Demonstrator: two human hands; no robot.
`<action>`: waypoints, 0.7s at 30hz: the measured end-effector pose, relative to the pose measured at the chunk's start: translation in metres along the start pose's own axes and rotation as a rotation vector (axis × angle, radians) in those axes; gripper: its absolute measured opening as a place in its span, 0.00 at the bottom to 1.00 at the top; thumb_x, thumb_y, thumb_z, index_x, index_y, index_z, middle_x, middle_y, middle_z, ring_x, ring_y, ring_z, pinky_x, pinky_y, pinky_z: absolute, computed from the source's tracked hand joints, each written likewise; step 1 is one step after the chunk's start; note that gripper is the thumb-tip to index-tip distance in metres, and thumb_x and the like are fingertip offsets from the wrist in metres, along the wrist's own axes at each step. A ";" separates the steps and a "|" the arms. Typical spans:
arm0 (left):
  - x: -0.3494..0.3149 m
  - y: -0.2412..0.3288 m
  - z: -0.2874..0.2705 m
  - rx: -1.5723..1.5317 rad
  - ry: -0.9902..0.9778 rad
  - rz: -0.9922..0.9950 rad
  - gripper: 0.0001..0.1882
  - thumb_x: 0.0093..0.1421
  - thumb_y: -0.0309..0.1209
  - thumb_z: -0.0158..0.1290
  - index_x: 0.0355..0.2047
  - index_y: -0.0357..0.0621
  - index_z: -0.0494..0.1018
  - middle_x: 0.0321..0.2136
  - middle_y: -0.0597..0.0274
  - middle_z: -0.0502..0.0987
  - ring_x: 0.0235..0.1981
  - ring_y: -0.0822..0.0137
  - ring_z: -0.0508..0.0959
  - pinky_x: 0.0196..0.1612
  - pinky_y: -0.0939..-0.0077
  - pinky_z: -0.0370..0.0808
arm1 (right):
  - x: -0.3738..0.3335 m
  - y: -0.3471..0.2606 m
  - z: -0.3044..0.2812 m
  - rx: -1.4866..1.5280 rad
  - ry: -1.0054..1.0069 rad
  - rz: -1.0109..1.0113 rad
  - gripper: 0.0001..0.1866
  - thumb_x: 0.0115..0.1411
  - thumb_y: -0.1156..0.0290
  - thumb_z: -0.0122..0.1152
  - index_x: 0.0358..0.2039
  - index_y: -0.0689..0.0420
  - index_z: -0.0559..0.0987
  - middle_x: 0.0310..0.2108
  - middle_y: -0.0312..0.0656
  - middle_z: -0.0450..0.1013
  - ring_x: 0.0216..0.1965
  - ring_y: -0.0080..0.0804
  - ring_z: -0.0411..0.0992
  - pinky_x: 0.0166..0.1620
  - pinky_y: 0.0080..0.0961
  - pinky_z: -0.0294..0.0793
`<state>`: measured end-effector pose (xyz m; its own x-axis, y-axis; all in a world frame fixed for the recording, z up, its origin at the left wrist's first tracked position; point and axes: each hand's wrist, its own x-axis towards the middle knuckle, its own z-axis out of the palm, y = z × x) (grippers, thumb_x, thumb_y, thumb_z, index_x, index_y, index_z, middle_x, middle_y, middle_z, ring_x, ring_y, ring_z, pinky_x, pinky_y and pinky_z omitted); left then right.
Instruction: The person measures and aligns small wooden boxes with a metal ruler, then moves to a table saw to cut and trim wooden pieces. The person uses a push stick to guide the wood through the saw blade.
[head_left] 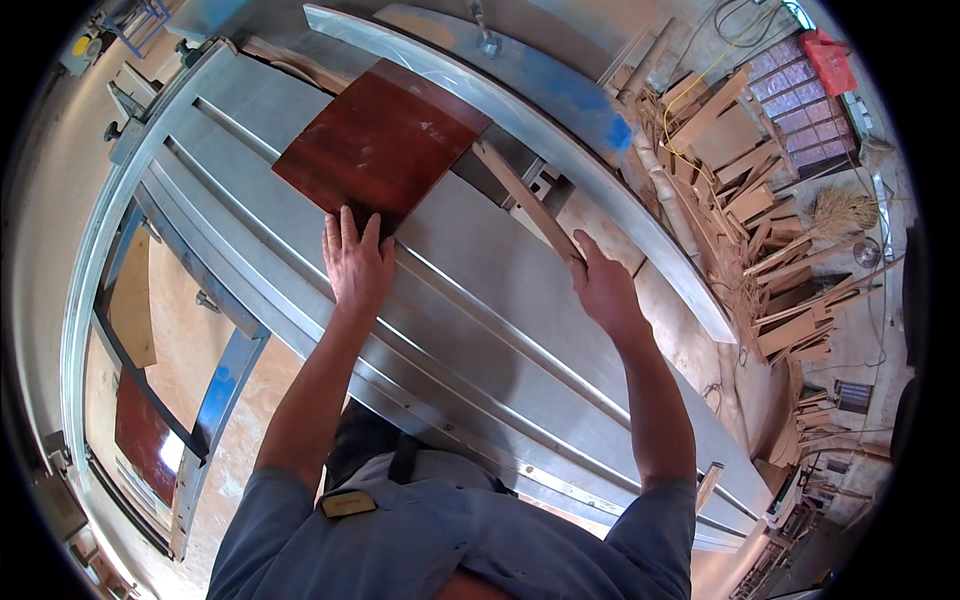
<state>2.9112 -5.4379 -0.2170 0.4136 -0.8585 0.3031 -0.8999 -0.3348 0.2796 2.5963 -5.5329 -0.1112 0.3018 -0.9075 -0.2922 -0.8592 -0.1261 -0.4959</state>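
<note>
A glossy reddish-brown board (385, 140) lies flat on the grey metal saw table (450, 235), up against the long metal fence. My left hand (357, 265) rests at the board's near edge, its fingers stretched out and the tips touching it. In my right hand (605, 285) I grip the near end of a wooden stick (525, 200). The far end of that stick meets the board's right corner. Whether a saw blade stands under or beside the board cannot be seen.
The metal fence (600, 195) runs along the far side of the table. Beyond it lies a heap of wood offcuts (760, 210) with a straw broom (845, 215). A metal side frame (90, 260) extends at left, with another reddish board (145, 435) below it.
</note>
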 end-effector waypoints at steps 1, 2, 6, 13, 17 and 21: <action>0.002 0.000 -0.001 0.002 0.000 0.003 0.22 0.56 0.37 0.56 0.51 0.48 0.75 0.60 0.40 0.64 0.63 0.40 0.60 0.65 0.50 0.57 | 0.008 -0.006 -0.004 0.103 -0.043 0.079 0.21 0.63 0.60 0.54 0.53 0.56 0.70 0.28 0.55 0.75 0.32 0.51 0.76 0.39 0.41 0.73; 0.003 0.000 -0.001 0.005 0.000 0.005 0.21 0.56 0.36 0.56 0.51 0.49 0.75 0.59 0.40 0.64 0.63 0.39 0.60 0.65 0.50 0.57 | 0.013 -0.011 -0.006 0.205 -0.085 0.158 0.20 0.62 0.60 0.55 0.52 0.56 0.71 0.27 0.54 0.75 0.31 0.49 0.76 0.38 0.39 0.73; 0.002 -0.002 0.001 0.013 0.001 0.013 0.20 0.56 0.35 0.56 0.50 0.52 0.76 0.59 0.42 0.65 0.62 0.37 0.60 0.64 0.47 0.58 | 0.018 -0.017 -0.005 0.051 -0.125 -0.048 0.19 0.61 0.61 0.56 0.49 0.57 0.72 0.27 0.54 0.74 0.31 0.46 0.75 0.37 0.36 0.72; 0.004 -0.001 0.004 0.013 0.024 0.053 0.19 0.55 0.34 0.57 0.49 0.54 0.76 0.58 0.42 0.66 0.61 0.33 0.61 0.63 0.45 0.59 | 0.042 0.007 -0.005 -0.086 -0.149 -0.145 0.18 0.65 0.62 0.51 0.52 0.55 0.72 0.29 0.54 0.75 0.32 0.53 0.74 0.37 0.42 0.72; 0.005 0.000 0.004 0.046 0.018 0.053 0.19 0.56 0.34 0.57 0.49 0.55 0.76 0.58 0.43 0.66 0.61 0.32 0.60 0.62 0.44 0.59 | 0.052 0.006 -0.007 -0.150 -0.077 -0.169 0.18 0.66 0.61 0.48 0.54 0.52 0.71 0.31 0.55 0.76 0.33 0.56 0.75 0.38 0.46 0.72; 0.004 -0.003 0.006 0.028 -0.001 0.041 0.19 0.56 0.34 0.56 0.50 0.55 0.76 0.59 0.43 0.65 0.61 0.32 0.59 0.63 0.43 0.59 | 0.055 -0.014 -0.022 -0.307 -0.081 -0.175 0.19 0.67 0.62 0.48 0.56 0.53 0.70 0.28 0.56 0.75 0.31 0.52 0.76 0.35 0.44 0.73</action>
<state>2.9152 -5.4426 -0.2220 0.3763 -0.8719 0.3133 -0.9196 -0.3102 0.2412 2.6157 -5.5894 -0.1023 0.4761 -0.8286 -0.2946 -0.8722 -0.4022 -0.2785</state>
